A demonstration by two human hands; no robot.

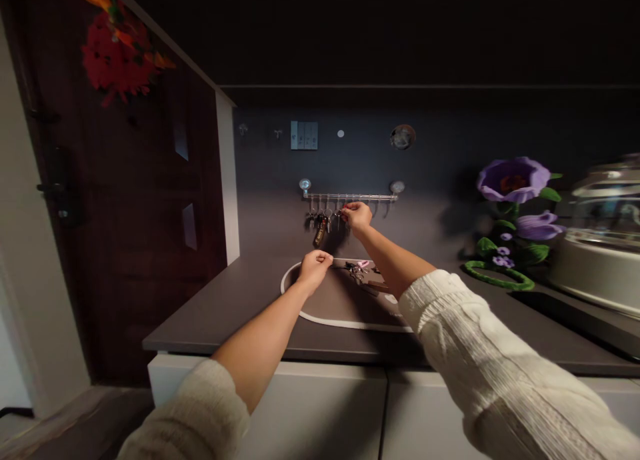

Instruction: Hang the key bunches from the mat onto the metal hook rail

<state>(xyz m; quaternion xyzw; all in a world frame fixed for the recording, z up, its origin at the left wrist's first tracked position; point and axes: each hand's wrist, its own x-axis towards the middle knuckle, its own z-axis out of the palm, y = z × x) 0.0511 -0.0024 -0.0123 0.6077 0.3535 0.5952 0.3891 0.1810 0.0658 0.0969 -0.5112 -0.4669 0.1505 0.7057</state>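
Observation:
A metal hook rail [350, 197] is fixed to the dark wall above the counter, with several key bunches [320, 225] hanging at its left end. My right hand [357, 217] is raised to the rail, fingers pinched on a key or ring at a hook. My left hand [315, 267] hovers lower, over the far rim of an oval white-edged tray [320, 318], fingers curled; whether it holds anything I cannot tell. More keys [361, 271] lie in the tray behind my right forearm.
A dark wooden door [120, 207] with a red flower decoration [117, 53] stands at the left. Purple artificial flowers [515, 213] and a metal lidded appliance [600, 233] stand on the counter [225, 313] at the right. White cabinet fronts [320, 407] are below.

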